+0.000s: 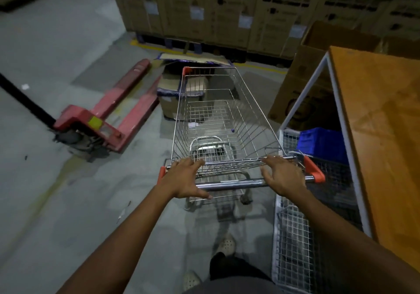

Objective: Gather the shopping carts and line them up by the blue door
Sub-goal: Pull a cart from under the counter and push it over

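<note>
An empty wire shopping cart [223, 120] with orange corner caps stands on the grey floor directly ahead of me. Its grey handle bar [234, 184] runs across between my hands. My left hand [185, 178] lies over the bar's left end with fingers spread and straight, thumb below the bar. At the right end my right hand [281, 176] rests over the bar, fingers extended toward the basket's rear rim. Neither hand is curled around the bar. No blue door is in view.
A red pallet jack [106, 116] lies on the floor at the left. A cardboard box [172, 93] sits just beyond the cart's front. A white wire cage [295, 225] with an orange board top [381, 134] and a blue crate [322, 143] crowds the right. Stacked cartons [227, 9] line the back.
</note>
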The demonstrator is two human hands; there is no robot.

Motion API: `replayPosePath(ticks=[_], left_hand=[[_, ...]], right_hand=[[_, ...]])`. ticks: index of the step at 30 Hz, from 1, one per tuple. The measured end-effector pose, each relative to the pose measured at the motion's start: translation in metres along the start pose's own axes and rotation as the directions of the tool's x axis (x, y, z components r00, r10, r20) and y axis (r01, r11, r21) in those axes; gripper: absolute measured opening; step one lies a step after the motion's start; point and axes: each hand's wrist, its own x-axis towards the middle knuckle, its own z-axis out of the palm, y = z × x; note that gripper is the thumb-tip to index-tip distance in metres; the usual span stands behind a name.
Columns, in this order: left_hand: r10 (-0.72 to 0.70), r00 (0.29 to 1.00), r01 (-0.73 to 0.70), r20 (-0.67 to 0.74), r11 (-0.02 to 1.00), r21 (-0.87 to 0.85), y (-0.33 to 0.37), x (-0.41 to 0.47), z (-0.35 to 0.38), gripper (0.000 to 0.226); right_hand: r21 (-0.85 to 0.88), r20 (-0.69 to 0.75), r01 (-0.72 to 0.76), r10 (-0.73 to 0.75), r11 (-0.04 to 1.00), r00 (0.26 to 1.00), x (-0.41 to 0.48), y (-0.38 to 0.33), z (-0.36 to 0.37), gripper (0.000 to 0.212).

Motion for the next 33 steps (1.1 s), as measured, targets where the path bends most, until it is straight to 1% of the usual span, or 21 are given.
replayPosePath(ticks=[2, 5, 12, 16, 18, 19, 23, 26, 30, 33], left_hand=[[-0.065, 0.998, 0.064, -0.011, 0.998, -0.020, 0.002, -0.017, 0.001, 0.110], [-0.135, 0.990, 0.133, -0.028, 0.989, -0.058, 0.001, -0.036, 0.005, 0.111], [-0.317, 0.947, 0.303, -0.046, 0.934, -0.189, -0.005, -0.068, 0.013, 0.107], [-0.421, 0.905, 0.397, -0.060, 0.887, -0.234, -0.010, -0.082, 0.016, 0.106], [-0.485, 0.872, 0.456, -0.068, 0.853, -0.253, -0.020, -0.087, 0.024, 0.111], [-0.508, 0.858, 0.476, -0.077, 0.841, -0.257, -0.024, -0.091, 0.028, 0.112], [-0.601, 0.793, 0.559, -0.099, 0.783, -0.272, -0.030, -0.108, 0.036, 0.106], [-0.689, 0.712, 0.635, -0.134, 0.714, -0.295, -0.034, -0.119, 0.046, 0.108], [-0.780, 0.605, 0.727, -0.160, 0.623, -0.289, -0.037, -0.130, 0.056, 0.115], [-0.825, 0.535, 0.769, -0.181, 0.565, -0.299, -0.036, -0.139, 0.061, 0.116]], right_hand=[[-0.013, -0.006, 0.045, -0.045, 0.999, 0.999, 0.003, -0.007, -0.002, 0.072], [-0.004, 0.007, 0.123, -0.123, 0.992, 0.992, 0.014, -0.018, -0.004, 0.081], [0.007, 0.023, 0.307, -0.307, 0.952, 0.952, 0.061, -0.041, 0.007, 0.067], [-0.009, 0.025, 0.432, -0.432, 0.902, 0.902, 0.084, -0.068, 0.006, 0.060], [-0.027, 0.029, 0.498, -0.497, 0.867, 0.867, 0.096, -0.084, 0.006, 0.048], [-0.028, 0.040, 0.523, -0.522, 0.852, 0.852, 0.102, -0.092, 0.008, 0.046], [-0.018, 0.094, 0.615, -0.611, 0.788, 0.786, 0.122, -0.124, 0.015, 0.063], [-0.023, 0.108, 0.675, -0.670, 0.737, 0.735, 0.129, -0.149, 0.012, 0.064], [-0.019, 0.139, 0.755, -0.746, 0.655, 0.651, 0.141, -0.183, 0.012, 0.072], [-0.027, 0.151, 0.813, -0.801, 0.582, 0.579, 0.149, -0.205, 0.016, 0.058]])
